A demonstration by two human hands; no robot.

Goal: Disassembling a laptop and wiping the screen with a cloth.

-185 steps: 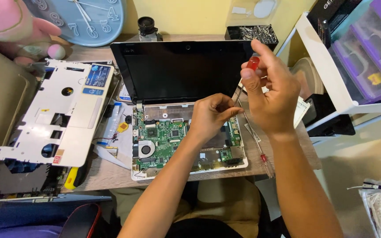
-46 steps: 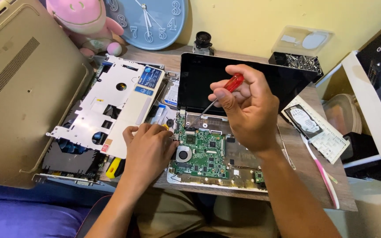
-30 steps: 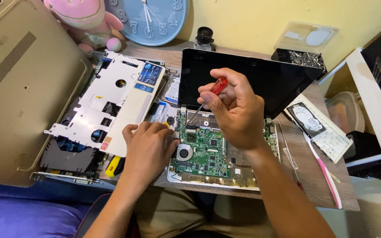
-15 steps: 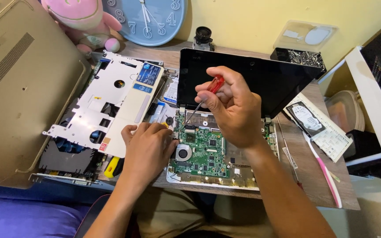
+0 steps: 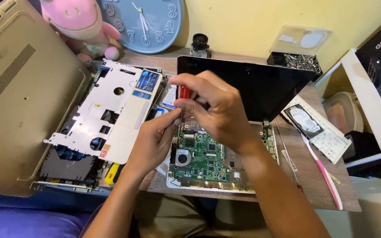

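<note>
An opened small laptop lies on the desk with its green circuit board (image 5: 199, 156) bare and its dark screen (image 5: 261, 86) tilted up behind. My right hand (image 5: 212, 110) grips a red-handled screwdriver (image 5: 184, 93), tip pointing down at the board's top left corner. My left hand (image 5: 155, 139) reaches in from the lower left, its fingertips pinching at the screwdriver's shaft just above the board. The tip itself is hidden by my fingers.
A white laptop palm-rest cover (image 5: 111, 110) lies upside down to the left, on other parts. A gold laptop lid (image 5: 18, 97) leans at far left. A hard drive (image 5: 304, 120) on paper, a pink tool (image 5: 327, 178), a box of screws (image 5: 296, 61), a clock (image 5: 144, 22) and a plush toy (image 5: 73, 22) surround the work.
My left hand has lifted off the board's left edge and moved up to the screwdriver's shaft. My right hand has lowered the screwdriver slightly toward the board's top left corner.
</note>
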